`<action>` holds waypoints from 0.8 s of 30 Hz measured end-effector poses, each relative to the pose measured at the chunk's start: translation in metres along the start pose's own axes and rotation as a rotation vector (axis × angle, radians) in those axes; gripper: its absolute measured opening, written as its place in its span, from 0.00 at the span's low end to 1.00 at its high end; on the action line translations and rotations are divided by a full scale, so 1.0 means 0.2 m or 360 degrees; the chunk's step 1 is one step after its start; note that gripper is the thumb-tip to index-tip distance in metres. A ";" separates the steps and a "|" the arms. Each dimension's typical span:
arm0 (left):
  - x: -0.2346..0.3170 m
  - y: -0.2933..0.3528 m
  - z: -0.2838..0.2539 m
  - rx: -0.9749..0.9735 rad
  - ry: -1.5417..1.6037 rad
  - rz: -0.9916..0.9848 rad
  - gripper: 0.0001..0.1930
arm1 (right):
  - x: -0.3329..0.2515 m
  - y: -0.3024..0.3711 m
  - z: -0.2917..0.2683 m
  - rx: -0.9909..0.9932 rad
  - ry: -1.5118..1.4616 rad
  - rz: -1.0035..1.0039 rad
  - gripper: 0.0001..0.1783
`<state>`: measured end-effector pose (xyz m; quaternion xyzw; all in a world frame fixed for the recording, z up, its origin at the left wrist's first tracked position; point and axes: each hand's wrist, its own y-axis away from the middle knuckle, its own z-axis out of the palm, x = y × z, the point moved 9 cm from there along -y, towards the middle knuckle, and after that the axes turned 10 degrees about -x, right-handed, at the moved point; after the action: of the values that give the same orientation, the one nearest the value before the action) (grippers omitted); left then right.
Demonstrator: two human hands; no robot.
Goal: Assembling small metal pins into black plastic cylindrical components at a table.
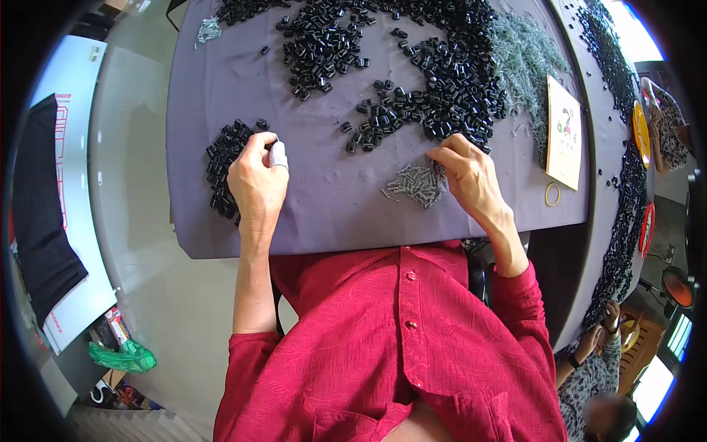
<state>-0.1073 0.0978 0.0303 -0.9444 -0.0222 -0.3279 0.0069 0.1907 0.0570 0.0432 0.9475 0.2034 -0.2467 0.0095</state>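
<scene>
My left hand (258,177) is closed, its fingertips pinched together beside a small pile of black cylindrical plastic pieces (219,177). One of its fingers wears a white wrap (278,155). What the pinch holds, if anything, is hidden. Across the table my right hand (471,177) is also closed, thumb and finger meeting over the right edge of a small heap of thin metallic pins or screws (417,184). Whatever sits between those fingertips is too small to name. Just beyond this hand spreads a large mass of similar black pieces (460,81).
Everything lies on a grey cloth-covered table (317,214). A bigger heap of thin metallic pieces (523,51), a cream booklet (563,132) and a yellow ring (552,194) are at the right. Another person's hands (593,335) work at the adjoining table, where more black pieces (622,214) lie.
</scene>
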 end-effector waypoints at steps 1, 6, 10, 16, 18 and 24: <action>0.03 0.00 -0.01 0.0045 -0.0034 0.0084 0.06 | -0.01 -0.01 0.01 -0.0051 0.0007 -0.0026 0.11; 0.08 -0.10 0.05 -0.0039 -0.0449 0.0101 0.12 | -0.03 -0.04 0.03 -0.0122 0.0062 -0.0123 0.08; -0.01 -0.13 0.02 0.0153 -0.0546 0.0057 0.12 | -0.04 -0.04 0.04 -0.0043 0.0121 -0.0143 0.04; -0.03 -0.14 -0.01 0.0186 -0.0478 -0.0002 0.08 | 0.00 -0.03 0.05 -0.0007 0.0115 -0.0096 0.06; 0.05 -0.14 0.01 0.0185 -0.0358 0.0134 0.07 | 0.01 -0.02 0.05 0.0009 0.0065 -0.0072 0.07; 0.28 -0.26 0.16 0.0108 0.0007 0.0491 0.07 | 0.00 -0.01 -0.01 0.0189 -0.0228 -0.0014 0.07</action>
<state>-0.0464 0.1535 0.0403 -0.9351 0.1120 -0.3241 0.0893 0.1912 0.0598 0.0446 0.9254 0.1912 -0.3255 -0.0331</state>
